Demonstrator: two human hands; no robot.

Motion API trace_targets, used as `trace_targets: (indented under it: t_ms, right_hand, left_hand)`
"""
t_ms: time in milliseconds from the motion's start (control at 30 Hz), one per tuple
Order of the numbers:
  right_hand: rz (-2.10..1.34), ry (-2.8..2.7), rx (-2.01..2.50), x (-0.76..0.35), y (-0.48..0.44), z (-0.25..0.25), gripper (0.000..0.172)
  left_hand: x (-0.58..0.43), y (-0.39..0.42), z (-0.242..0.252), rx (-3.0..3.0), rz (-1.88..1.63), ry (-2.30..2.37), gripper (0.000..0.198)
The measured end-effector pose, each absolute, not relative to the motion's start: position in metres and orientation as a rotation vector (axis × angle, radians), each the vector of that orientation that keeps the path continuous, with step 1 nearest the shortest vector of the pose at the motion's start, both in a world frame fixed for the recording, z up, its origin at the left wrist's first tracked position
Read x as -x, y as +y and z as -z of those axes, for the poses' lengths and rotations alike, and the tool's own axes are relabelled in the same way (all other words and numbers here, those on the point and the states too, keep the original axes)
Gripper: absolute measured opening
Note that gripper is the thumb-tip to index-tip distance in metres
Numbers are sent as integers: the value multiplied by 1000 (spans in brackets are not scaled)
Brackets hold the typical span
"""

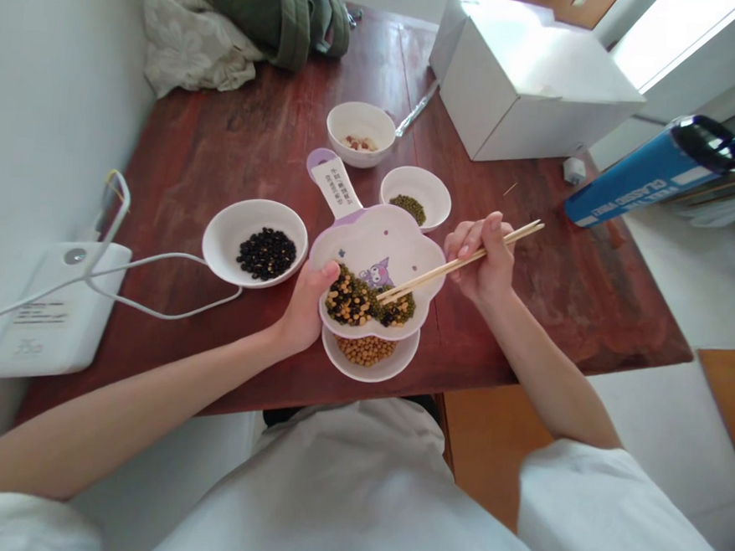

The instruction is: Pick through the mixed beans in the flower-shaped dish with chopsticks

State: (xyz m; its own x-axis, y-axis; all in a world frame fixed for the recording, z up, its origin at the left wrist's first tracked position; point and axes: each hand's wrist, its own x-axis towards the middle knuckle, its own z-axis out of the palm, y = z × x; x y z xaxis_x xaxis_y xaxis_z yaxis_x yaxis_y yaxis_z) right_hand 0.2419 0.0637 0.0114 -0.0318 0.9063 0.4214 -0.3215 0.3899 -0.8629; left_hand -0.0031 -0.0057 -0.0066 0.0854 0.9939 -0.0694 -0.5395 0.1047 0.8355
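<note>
My left hand grips the left rim of a white and purple flower-shaped plate, thumb on top. Mixed black, yellow and green beans lie in its near part. My right hand is closed around a pair of chopsticks, whose tips touch the beans. Under the plate's near edge is a bowl of yellow soybeans, partly hidden. To the left stands a bowl of black beans. Behind the plate sits a bowl with green mung beans.
Farther back is a bowl with a few reddish pieces. A white box and a blue tumbler stand at right. A white power strip with cables lies at left, and a green bag sits at the back.
</note>
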Motion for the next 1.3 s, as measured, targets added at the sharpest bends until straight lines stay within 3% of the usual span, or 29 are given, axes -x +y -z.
trace_targets:
  t_ms: [367, 700, 967, 1133, 1300]
  right_hand:
    - [-1172, -1223, 654, -239, 62, -4, 61]
    - [-895, -1488, 768, -238, 50, -1, 51]
    - [-1300, -1427, 682, -217, 37, 2, 60]
    - [-1339, -1408, 588, -217, 38, 3, 46]
    - [-1355, -1492, 591, -227, 37, 5, 46]
  left_hand:
    - [5, -6, 4, -775, -1283, 795, 66]
    - [5, -4, 7, -779, -1258, 846, 72]
    - [10, -1, 22, -809, -1250, 825, 72]
    - [10, -2, 22, -731, -1209, 818, 73]
    - [10, -4, 14, -745, -1159, 775, 75]
